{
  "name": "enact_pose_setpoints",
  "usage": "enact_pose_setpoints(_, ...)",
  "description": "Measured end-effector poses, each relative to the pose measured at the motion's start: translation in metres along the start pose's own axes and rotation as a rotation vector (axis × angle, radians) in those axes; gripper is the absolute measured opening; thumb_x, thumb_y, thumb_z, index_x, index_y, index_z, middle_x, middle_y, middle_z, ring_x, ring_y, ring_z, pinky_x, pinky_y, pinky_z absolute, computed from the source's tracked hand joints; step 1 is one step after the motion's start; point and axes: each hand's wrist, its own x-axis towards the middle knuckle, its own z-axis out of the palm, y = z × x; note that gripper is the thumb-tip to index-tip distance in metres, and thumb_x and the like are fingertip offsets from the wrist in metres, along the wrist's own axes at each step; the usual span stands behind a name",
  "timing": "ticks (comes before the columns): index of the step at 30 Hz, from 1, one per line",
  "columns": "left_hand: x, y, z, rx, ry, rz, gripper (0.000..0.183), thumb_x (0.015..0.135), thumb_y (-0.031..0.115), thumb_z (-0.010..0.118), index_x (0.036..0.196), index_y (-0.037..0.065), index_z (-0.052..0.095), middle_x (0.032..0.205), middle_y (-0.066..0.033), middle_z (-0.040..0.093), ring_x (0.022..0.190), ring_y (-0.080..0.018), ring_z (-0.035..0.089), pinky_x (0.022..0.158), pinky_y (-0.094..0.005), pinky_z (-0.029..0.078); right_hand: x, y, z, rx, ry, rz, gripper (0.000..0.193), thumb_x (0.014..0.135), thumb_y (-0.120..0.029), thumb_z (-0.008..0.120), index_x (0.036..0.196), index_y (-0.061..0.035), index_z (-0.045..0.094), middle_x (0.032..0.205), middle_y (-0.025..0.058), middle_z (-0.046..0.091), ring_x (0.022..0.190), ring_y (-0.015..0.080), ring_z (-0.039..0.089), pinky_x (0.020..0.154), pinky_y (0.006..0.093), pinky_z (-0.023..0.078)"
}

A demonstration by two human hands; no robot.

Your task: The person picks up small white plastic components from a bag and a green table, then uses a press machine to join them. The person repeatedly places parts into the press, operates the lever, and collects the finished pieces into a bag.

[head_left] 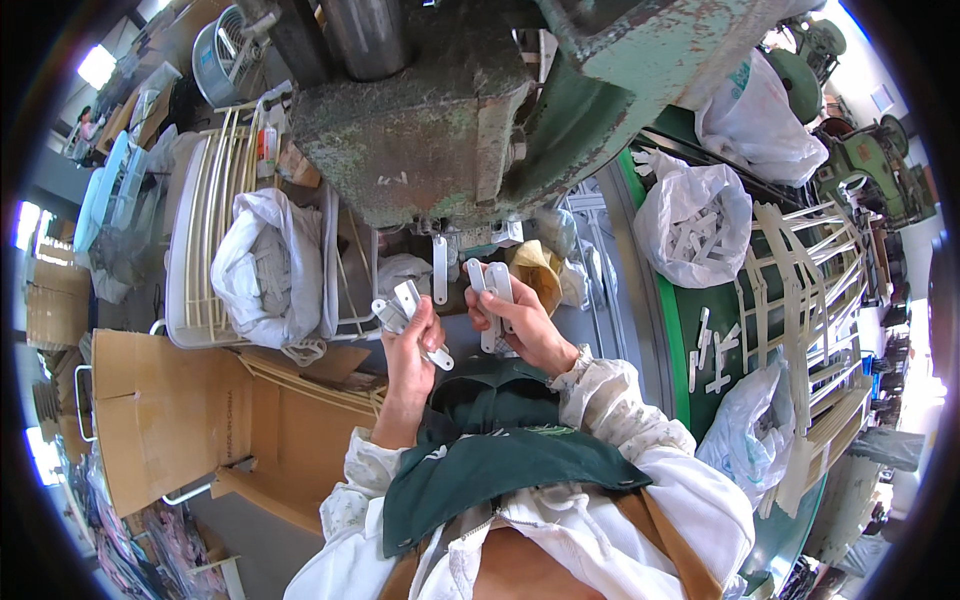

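Note:
My left hand (408,358) is closed around a few short white metal brackets (406,298), which stick out above and below the fingers at different angles. Close by, my right hand (538,332) grips white flat metal strips (497,283) with rounded ends and small holes, the thumb pressed on their face. The two hands are apart, in front of my dark green apron (500,465). Just beyond them, another white strip (440,270) stands upright below the head of a worn green press (400,160); what holds it is not clear.
To the left stand a white cloth sack (270,270) of parts and an open cardboard box (170,410). At right, a green-topped table (700,310) bears loose white pieces (715,350), a plastic bag of parts (695,225) and cream slatted frames (800,300).

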Motion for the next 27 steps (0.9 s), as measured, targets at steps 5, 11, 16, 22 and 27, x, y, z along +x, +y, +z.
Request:
enact_pose_setpoints(5, -0.029, 0.005, -0.002, -0.157, -0.074, -0.362, 0.026, 0.095, 0.021, 0.054, 0.108, -0.002, 0.054, 0.079, -0.005, 0.052, 0.064, -0.014, 0.05, 0.058, -0.0259, 0.041, -0.015, 0.001, -0.019, 0.258, -0.169, 0.23, 0.03, 0.095, -0.033, 0.052, 0.075, -0.0117, 0.041, 0.065, -0.0056, 0.035, 0.053, 0.0049, 0.031, 0.048, 0.0202, 0.024)
enact_pose_setpoints(11, -0.059, -0.006, 0.0, 0.195, -0.139, -0.483, 0.027, 0.094, 0.018, 0.057, 0.11, -0.003, 0.056, 0.09, -0.0115, 0.064, 0.078, -0.022, 0.065, 0.072, -0.0326, 0.053, -0.021, 0.001, -0.013, -0.533, -0.156, 0.101, 0.023, 0.087, -0.019, 0.068, 0.094, 0.0025, 0.064, 0.076, 0.0015, 0.062, 0.067, 0.0061, 0.054, 0.058, 0.0225, 0.045)
enact_pose_setpoints(16, -0.062, -0.005, -0.003, -0.084, -0.209, -0.471, 0.035, 0.093, 0.022, 0.059, 0.115, -0.003, 0.053, 0.083, -0.0079, 0.06, 0.069, -0.0149, 0.058, 0.062, -0.0264, 0.047, -0.008, -0.004, -0.022, -0.569, -0.181, 0.101, 0.018, 0.088, -0.016, 0.068, 0.092, 0.0011, 0.065, 0.077, 0.0004, 0.062, 0.07, 0.0062, 0.054, 0.063, 0.0233, 0.046)
enact_pose_setpoints(22, -0.046, 0.011, -0.012, 0.062, -0.042, -0.259, 0.03, 0.088, 0.018, 0.066, 0.107, -0.002, 0.055, 0.074, -0.0076, 0.057, 0.053, -0.0106, 0.048, 0.05, -0.0229, 0.039, 0.017, 0.009, -0.01, -0.603, 0.035, -0.271, 0.025, 0.086, -0.018, 0.07, 0.1, 0.002, 0.065, 0.079, -0.0001, 0.063, 0.066, 0.0047, 0.054, 0.059, 0.0201, 0.044)
enact_pose_setpoints(27, 0.023, 0.038, 0.008, 0.415, 0.07, 0.179, 0.016, 0.084, 0.008, 0.068, 0.095, -0.002, 0.061, 0.069, -0.0077, 0.061, 0.05, -0.0095, 0.051, 0.045, -0.0209, 0.037, 0.05, 0.03, -0.005, -0.639, 0.09, -0.202, 0.032, 0.082, -0.016, 0.074, 0.1, 0.0079, 0.062, 0.083, 0.0055, 0.066, 0.081, 0.0106, 0.062, 0.068, 0.0259, 0.05)
